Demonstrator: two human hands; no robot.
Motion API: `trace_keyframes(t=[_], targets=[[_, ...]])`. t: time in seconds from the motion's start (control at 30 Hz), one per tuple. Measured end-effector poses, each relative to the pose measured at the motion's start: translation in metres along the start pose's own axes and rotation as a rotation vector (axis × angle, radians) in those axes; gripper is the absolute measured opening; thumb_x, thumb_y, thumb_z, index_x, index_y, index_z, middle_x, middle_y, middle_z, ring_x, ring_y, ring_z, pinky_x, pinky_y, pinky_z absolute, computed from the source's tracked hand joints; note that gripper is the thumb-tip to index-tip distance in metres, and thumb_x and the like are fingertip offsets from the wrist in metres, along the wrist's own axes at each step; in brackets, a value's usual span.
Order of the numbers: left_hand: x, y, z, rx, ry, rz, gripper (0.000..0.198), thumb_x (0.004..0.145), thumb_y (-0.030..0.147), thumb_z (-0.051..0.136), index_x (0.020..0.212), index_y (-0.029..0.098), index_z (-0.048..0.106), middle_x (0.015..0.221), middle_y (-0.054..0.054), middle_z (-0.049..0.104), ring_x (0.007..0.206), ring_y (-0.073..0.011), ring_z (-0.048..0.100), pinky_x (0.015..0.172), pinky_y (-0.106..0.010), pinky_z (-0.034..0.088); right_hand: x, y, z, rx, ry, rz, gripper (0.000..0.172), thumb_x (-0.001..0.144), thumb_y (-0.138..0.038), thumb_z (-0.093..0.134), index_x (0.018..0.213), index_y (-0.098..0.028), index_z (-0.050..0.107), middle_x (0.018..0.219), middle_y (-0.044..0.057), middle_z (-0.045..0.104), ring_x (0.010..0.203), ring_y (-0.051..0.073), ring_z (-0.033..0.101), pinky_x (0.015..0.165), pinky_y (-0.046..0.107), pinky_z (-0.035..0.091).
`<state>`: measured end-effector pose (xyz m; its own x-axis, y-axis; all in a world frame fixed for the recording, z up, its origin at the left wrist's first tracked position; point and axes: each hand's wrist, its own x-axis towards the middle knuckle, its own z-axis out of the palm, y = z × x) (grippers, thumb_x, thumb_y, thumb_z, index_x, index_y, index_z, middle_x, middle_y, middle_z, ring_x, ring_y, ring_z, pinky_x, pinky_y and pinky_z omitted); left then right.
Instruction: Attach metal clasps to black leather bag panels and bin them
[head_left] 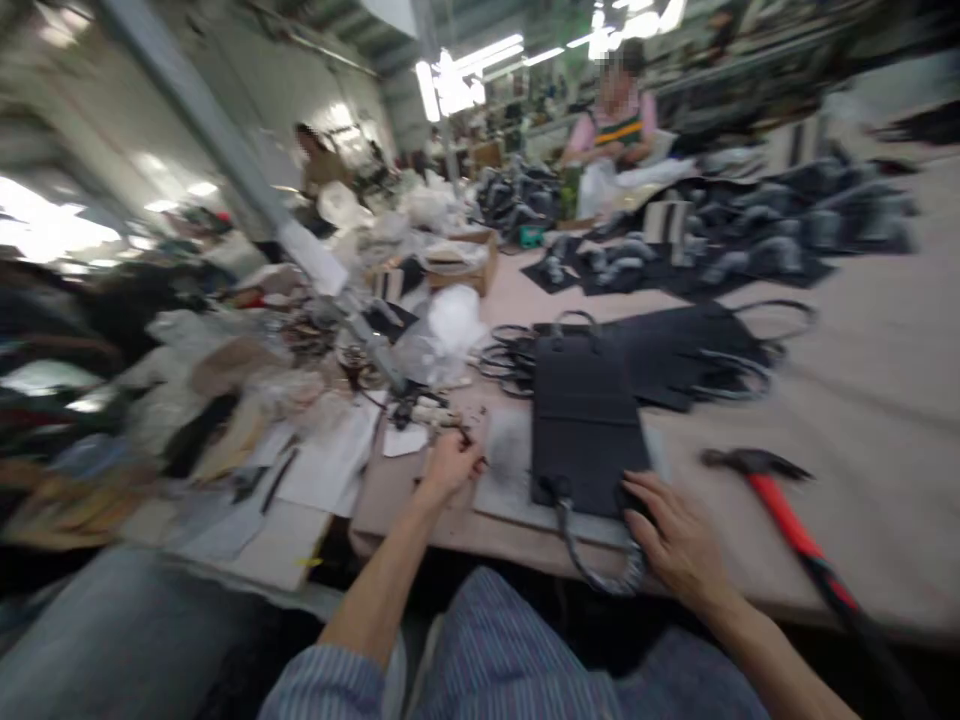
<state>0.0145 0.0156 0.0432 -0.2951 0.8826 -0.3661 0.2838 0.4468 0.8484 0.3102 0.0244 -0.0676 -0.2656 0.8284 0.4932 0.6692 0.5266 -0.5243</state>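
Observation:
A black bag panel (585,430) lies on a pale grey board (502,480) at the table's front edge. One loop handle (574,322) shows at its far end. A wrapped handle (600,578) at the near end hangs over the edge. My right hand (675,535) grips the panel's near right corner, beside that handle's base. Left of the board, my left hand (451,465) is closed over the table, its fingers curled together; what they hold is too blurred to name. A claw-type hammer (784,510) with a red and black grip lies to the right.
More black panels with handles (682,350) lie behind, and a dark pile of them (787,220) farther back. Plastic bags (454,320), a cardboard box (480,265) and a slanted metal post (225,150) stand left. Two people (615,120) are in the background.

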Motion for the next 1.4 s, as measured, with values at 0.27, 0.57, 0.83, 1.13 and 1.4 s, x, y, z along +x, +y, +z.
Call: trace_keyframes(t=[0.27,0.57,0.83,1.13,1.4], targets=[[0.008,0.010,0.087,-0.139,-0.232,0.371,0.029,0.080,0.044,0.072,0.083,0.016,0.071,0.074,-0.002,0.072,0.070,-0.0163,0.068,0.068,-0.025,0.054,-0.027,0.002,-0.047,-0.013,-0.078,0.069,0.032,0.099,-0.027,0.049,0.127,-0.020,0.061,0.139,0.011,0.061,0.134,0.030,0.051,0.113,0.055,0.040],[0.004,0.005,0.127,0.049,-0.308,0.554,0.017,0.085,0.030,0.062,0.083,0.018,0.073,0.081,-0.003,0.076,0.077,-0.0180,0.070,0.074,-0.028,0.054,-0.029,0.001,-0.049,0.063,-0.067,0.076,0.034,0.097,-0.025,0.051,0.128,-0.019,0.062,0.138,0.012,0.061,0.136,0.029,0.049,0.115,0.055,0.040],[0.000,-0.004,0.132,0.040,-0.245,0.552,0.019,0.088,0.032,0.063,0.092,0.018,0.076,0.087,-0.003,0.078,0.082,-0.0180,0.073,0.079,-0.029,0.058,-0.026,-0.001,-0.051,0.083,-0.066,0.099,0.035,0.096,-0.026,0.052,0.129,-0.021,0.063,0.137,0.012,0.061,0.136,0.031,0.049,0.115,0.057,0.041],[0.000,-0.003,0.135,0.104,-0.242,0.546,0.018,0.087,0.030,0.063,0.091,0.019,0.076,0.088,-0.002,0.078,0.081,-0.0174,0.072,0.078,-0.028,0.056,-0.027,0.001,-0.050,0.094,-0.046,0.088,0.034,0.096,-0.025,0.053,0.128,-0.019,0.062,0.137,0.012,0.062,0.136,0.030,0.049,0.116,0.054,0.041],[-0.004,0.004,0.136,0.176,-0.226,0.540,0.017,0.087,0.030,0.064,0.090,0.019,0.076,0.088,-0.002,0.078,0.082,-0.0179,0.071,0.077,-0.027,0.056,-0.028,0.000,-0.051,0.098,-0.051,0.097,0.034,0.096,-0.026,0.053,0.128,-0.021,0.062,0.138,0.011,0.061,0.136,0.031,0.048,0.115,0.056,0.041]])
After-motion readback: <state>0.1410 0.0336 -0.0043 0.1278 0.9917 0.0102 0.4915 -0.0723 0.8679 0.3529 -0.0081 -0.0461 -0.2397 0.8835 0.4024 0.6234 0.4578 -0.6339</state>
